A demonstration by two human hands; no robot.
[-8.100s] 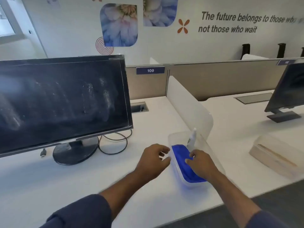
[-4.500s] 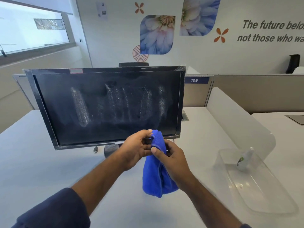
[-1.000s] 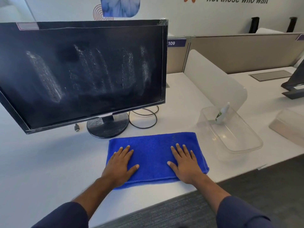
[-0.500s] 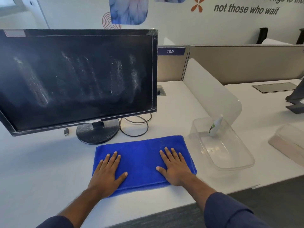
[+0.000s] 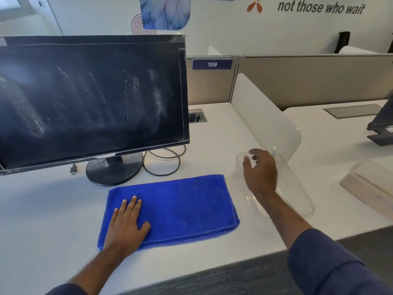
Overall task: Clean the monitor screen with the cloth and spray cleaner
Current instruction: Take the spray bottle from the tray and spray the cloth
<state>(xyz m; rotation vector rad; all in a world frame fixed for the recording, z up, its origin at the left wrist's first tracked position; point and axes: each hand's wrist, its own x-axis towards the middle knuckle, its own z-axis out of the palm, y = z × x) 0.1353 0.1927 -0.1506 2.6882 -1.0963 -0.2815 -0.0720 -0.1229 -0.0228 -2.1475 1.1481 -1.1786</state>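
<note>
The black monitor (image 5: 91,99) stands at the left on its round base, its dark screen streaked with whitish smears. A blue cloth (image 5: 180,207) lies folded flat on the white desk in front of it. My left hand (image 5: 125,224) rests flat on the cloth's left end, fingers spread. My right hand (image 5: 260,171) hovers over the clear plastic bin (image 5: 297,199), fingers apart and empty. Only the white tip of the spray bottle (image 5: 274,150) shows behind that hand, inside the bin.
A frosted divider panel (image 5: 263,116) stands just behind the bin. A looped black cable (image 5: 163,160) and a dangling plug (image 5: 73,168) lie by the monitor base. Another lidded container (image 5: 370,186) and a second monitor's stand (image 5: 380,133) sit on the neighbouring desk at right.
My right hand has lifted off the cloth and moved right and forward over the bin, toward the spray bottle. My left hand stays flat on the cloth.
</note>
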